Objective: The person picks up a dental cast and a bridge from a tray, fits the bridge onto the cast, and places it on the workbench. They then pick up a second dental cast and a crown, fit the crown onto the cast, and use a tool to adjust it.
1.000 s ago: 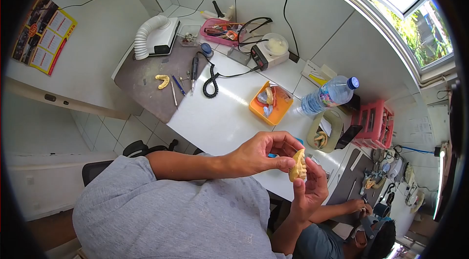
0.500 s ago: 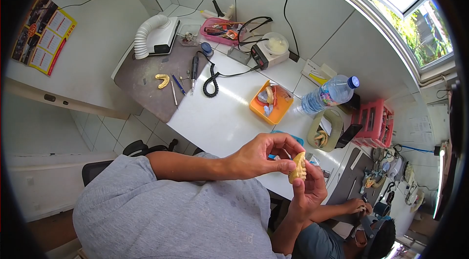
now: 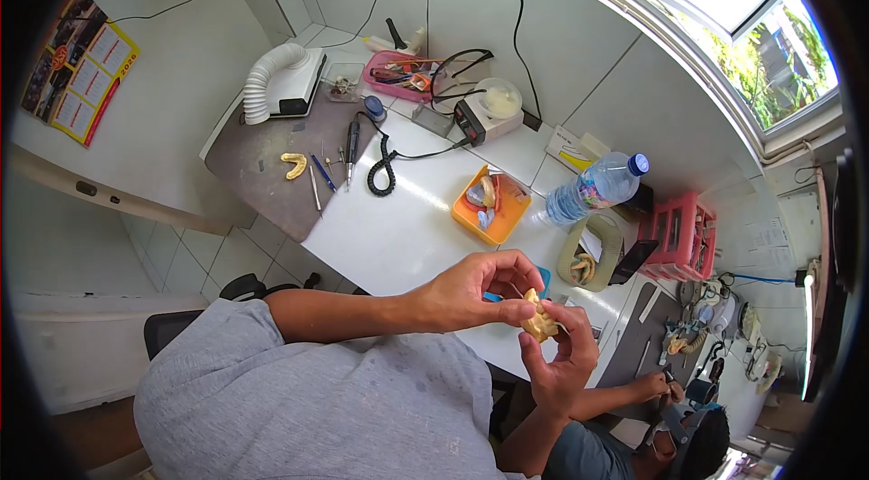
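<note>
A small yellow plaster dental cast point(image 3: 539, 326) is held up in front of my body, above the near edge of the white table. My left hand point(image 3: 471, 294) pinches it from the left between thumb and fingers. From the right and below, my right hand point(image 3: 561, 358) grips the same cast with thumb and fingertips. Behind my left fingers a blue object point(image 3: 543, 281) lies on the table, partly hidden. Beyond my hands stands an orange tray point(image 3: 463, 211) holding a dental model with red and grey-blue parts.
A handpiece point(image 3: 352, 147) with a coiled cord, a blue pen-like tool point(image 3: 323, 172) and a U-shaped yellow cast point(image 3: 293, 165) lie at the left. To the right are a water bottle point(image 3: 593, 190), a green basket point(image 3: 608, 276) and red drawers point(image 3: 679, 231). A co-worker point(image 3: 597, 453) sits at lower right.
Between my fingers the cast has turned, so its row of teeth no longer faces the camera the same way. Both hands have shifted slightly left in view, along with the whole scene.
</note>
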`<state>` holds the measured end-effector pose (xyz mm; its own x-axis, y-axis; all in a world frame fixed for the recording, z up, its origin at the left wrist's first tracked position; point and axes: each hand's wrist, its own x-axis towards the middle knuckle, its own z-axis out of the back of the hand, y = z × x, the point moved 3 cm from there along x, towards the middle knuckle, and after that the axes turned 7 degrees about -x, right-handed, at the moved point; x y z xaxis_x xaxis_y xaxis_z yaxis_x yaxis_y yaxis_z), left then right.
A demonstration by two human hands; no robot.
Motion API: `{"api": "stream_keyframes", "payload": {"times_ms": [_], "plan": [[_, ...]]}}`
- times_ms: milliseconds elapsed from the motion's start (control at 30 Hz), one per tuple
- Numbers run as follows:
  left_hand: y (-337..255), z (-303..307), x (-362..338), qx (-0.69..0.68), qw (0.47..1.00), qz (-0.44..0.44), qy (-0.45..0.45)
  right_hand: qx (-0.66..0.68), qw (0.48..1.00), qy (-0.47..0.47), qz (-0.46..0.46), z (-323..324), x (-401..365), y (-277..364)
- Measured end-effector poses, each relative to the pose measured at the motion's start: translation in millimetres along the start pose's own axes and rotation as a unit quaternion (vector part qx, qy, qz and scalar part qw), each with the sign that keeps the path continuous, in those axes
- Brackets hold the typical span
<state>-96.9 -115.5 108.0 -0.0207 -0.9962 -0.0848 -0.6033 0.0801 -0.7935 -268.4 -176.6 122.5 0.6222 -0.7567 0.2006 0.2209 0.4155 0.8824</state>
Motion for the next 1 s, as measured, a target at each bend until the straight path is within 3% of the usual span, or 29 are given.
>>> {"api": "stream_keyframes", "payload": {"times_ms": [67,233,300,367,433,567,700,767,1000], "plan": [[1.3,4.5,2.9,0.029,0.998,0.051,0.019,-0.035,0.999,0.023,0.02,3.6,2.6,2.5],[4.4,7.8,6.2,0.09,0.995,0.022,0.022,-0.114,0.988,0.072,0.077,5.6,5.7,12.7],[3.8,5.9,4.2,0.086,0.996,0.029,0.022,-0.02,1.0,0.006,0.008,4.1,3.9,6.8],[0.6,-0.7,-0.2,-0.017,0.999,0.039,-0.018,-0.013,0.999,-0.008,0.03,0.3,1.1,1.8],[2.6,-5.8,-2.9,-0.067,0.996,0.042,-0.029,0.119,0.985,-0.112,-0.061,-3.5,-2.8,-2.2],[7.6,-12.0,-4.4,-0.145,0.988,0.017,-0.046,0.212,0.962,-0.134,-0.105,-15.7,-11.2,-5.3],[13.4,-14.3,-5.0,-0.147,0.988,0.018,-0.041,0.209,0.962,-0.158,-0.077,-19.6,-11.7,2.6],[10.5,-14.9,-5.7,-0.025,0.999,-0.018,-0.046,0.219,0.957,-0.167,-0.088,-19.7,-11.7,3.8],[-0.6,-18.8,-8.4,-0.006,0.999,-0.021,-0.05,0.28,0.937,-0.173,-0.118,-16.6,-14.5,2.5]]}}
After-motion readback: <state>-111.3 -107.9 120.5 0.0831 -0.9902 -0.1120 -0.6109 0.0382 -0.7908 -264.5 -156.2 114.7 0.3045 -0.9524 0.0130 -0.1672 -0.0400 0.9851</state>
